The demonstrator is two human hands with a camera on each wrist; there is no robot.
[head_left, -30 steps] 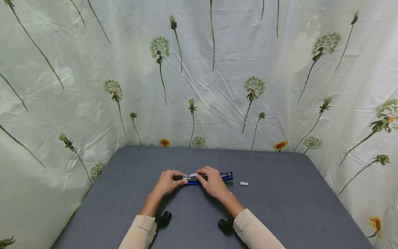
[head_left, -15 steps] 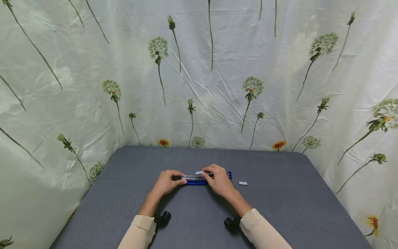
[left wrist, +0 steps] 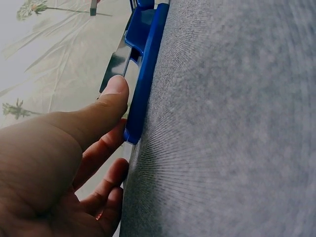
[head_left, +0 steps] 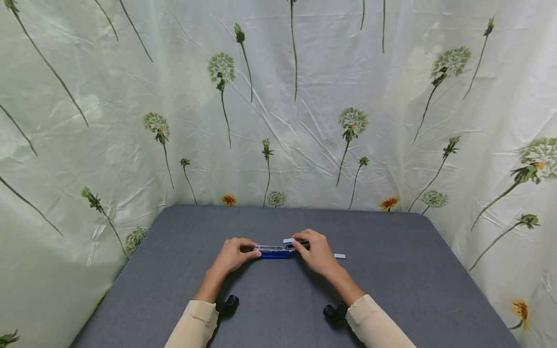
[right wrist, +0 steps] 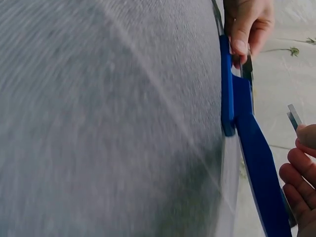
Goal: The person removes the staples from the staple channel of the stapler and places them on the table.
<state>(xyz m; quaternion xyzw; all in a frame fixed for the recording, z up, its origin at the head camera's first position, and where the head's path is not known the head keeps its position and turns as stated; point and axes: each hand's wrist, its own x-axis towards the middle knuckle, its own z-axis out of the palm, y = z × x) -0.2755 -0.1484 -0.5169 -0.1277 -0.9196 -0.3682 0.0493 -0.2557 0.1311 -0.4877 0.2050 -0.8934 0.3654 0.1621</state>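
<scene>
A blue stapler (head_left: 275,255) lies on the table with its top swung far back to the right, baring the metal staple channel (head_left: 269,248). My left hand (head_left: 232,254) pinches the channel's left end; in the left wrist view the thumb (left wrist: 117,86) presses on the metal and the other fingers are behind. Between the thumb and fingertips of my right hand (head_left: 316,251) is a small strip of staples (head_left: 288,240), held above the stapler near its hinge. The right wrist view shows this staple strip (right wrist: 294,114) apart from the stapler's swung-back top (right wrist: 259,168).
Another staple strip (head_left: 340,256) lies on the grey table (head_left: 261,304), just right of my right hand. A pale curtain (head_left: 304,125) with dandelion prints hangs behind the table. Dark wrist mounts (head_left: 334,313) sit below both hands.
My right hand has moved right with the staple strip, from over the middle of the channel to near the hinge, uncovering more of the channel. My left hand keeps its place on the stapler.
</scene>
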